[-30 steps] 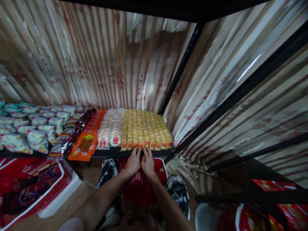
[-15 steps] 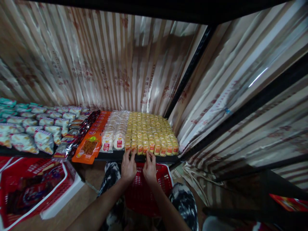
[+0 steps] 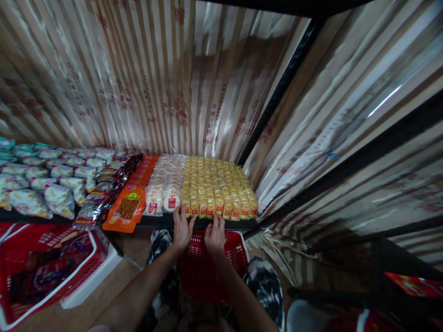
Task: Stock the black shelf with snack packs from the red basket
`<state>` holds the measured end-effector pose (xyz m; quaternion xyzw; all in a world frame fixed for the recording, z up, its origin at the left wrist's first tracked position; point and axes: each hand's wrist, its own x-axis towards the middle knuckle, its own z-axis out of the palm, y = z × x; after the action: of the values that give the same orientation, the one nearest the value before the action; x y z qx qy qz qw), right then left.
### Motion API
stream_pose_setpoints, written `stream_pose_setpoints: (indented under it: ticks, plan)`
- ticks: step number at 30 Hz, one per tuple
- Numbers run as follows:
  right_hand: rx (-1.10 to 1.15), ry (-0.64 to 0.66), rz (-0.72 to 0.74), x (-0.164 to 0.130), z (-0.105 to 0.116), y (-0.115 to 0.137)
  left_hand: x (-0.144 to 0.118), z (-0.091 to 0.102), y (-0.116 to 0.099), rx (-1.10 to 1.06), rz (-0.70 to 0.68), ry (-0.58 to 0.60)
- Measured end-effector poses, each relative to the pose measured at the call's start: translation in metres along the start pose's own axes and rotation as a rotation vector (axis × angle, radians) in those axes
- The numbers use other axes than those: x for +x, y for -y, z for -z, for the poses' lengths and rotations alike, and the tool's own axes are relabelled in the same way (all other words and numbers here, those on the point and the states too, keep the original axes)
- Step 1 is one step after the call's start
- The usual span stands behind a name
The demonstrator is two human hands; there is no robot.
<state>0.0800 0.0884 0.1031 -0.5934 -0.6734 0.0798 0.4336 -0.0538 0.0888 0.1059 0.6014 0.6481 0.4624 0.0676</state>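
Note:
Rows of small yellow wrapped snacks point(image 3: 221, 186) stand packed together on a black shelf point(image 3: 238, 225). Beside them on the left are clear packs of round white crackers point(image 3: 171, 201). My left hand point(image 3: 182, 229) is at the shelf's front edge, fingers apart, its fingertips by the seam between the white crackers and the yellow snacks. My right hand point(image 3: 215, 234) reaches the front row of yellow snacks, fingers extended and fingertips at the lower edge of the packs. Neither hand holds anything that I can see. Below them sits a red plastic basket point(image 3: 237, 251) between my knees.
Orange snack bags point(image 3: 126, 207), dark shiny packets point(image 3: 104, 191) and white bags point(image 3: 58, 198) line the shelf to the left. Another red basket point(image 3: 100, 235), holding packets, stands at lower left. Striped curtains point(image 3: 194, 92) hang behind, and a black post point(image 3: 277, 101) rises at the corner.
My left hand has shifted slightly left, from the yellow snacks toward the white crackers. My right hand has moved slightly up and to the right along the front row. The view has tilted slightly.

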Motion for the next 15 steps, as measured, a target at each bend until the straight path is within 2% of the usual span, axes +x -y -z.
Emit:
stream_pose_setpoints:
  ticks: [6, 15]
  plan:
    - [0.049, 0.000, -0.025, 0.004, 0.003, 0.004, -0.002, 0.004, 0.006, -0.031, -0.022, -0.034]
    - [0.078, -0.016, 0.010, 0.001, 0.005, 0.001, -0.007, 0.012, 0.019, 0.009, -0.062, 0.004]
